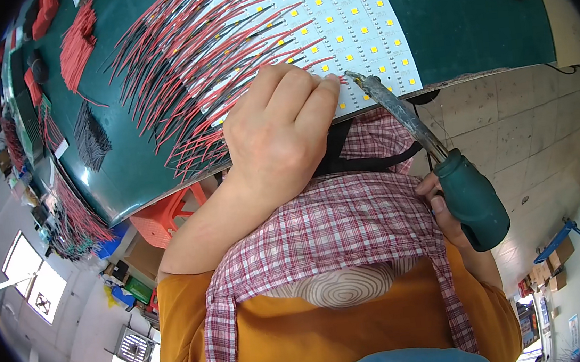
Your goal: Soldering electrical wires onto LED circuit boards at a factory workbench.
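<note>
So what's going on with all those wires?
A person's left hand seems to pinch a red wire at the near edge of a white board. The right hand holds a soldering iron, its tip close to those fingers. Many red and black wires spread over the board's left side and onto the green table.

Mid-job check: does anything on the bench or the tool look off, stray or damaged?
The iron looks worn: its shaft is blotchy and its tip, at the board, dark and crusty. One red wire also strays from the red bundle just beyond the dark bundle. I see nothing spilled.
</note>
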{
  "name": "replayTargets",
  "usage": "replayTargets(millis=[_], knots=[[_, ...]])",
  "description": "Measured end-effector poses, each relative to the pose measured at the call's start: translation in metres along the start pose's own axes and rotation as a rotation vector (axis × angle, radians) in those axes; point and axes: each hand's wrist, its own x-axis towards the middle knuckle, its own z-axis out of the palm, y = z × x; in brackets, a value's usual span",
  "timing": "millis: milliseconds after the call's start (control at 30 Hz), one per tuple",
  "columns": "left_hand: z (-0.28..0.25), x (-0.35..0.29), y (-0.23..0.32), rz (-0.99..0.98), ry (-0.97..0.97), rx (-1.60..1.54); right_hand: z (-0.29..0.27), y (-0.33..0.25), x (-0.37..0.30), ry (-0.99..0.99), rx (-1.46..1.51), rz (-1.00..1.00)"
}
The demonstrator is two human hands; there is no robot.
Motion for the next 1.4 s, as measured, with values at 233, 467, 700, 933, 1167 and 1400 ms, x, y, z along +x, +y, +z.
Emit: replayTargets(millis=[233,467,700,933,1167,1400], knots=[[0.0,0.001,0.003,0.0,-0.02,0.052,0.004,0.005,0.0,-0.103,-0.11,0.044],[0.002,0.001,0.003,-0.003,-0.012,0.065,0.001,0.002,0.0,0.007,-0.086,-0.147],[0.002,0.0,0.002,0.016,-0.005,0.105,0.007,0.01,-0.006,0.099,0.007,-0.121],[0.002,-0.001,-0.005,0.057,0.089,-0.051,0.009,0.022,-0.01,0.125,-0.003,-0.131],[0.007,-0.004,-0.012,-0.012,0.046,-0.06,0.0,0.021,0.01,-0.068,-0.289,-0.174],[0.01,-0.003,-0.019,-0.054,0.025,-0.045,0.002,0.023,0.018,-0.114,-0.238,-0.066]])
